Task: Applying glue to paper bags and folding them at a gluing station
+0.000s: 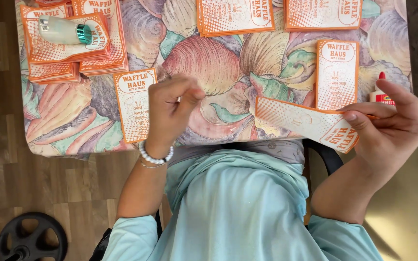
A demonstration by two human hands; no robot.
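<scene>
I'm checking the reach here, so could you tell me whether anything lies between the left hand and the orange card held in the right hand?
Nothing visible does. Between the left hand and the orange card pinched by the right hand, only bare shell-patterned tablecloth shows.

One head-worn camera looks steeply down, close over the table (228, 63).

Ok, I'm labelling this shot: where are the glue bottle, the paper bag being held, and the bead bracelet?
White glue bottle with red cap (381, 94), head view, on its body.
Orange-and-white paper bag (301, 121), head view, its middle.
White bead bracelet (155, 157), head view, on the beads.
</scene>
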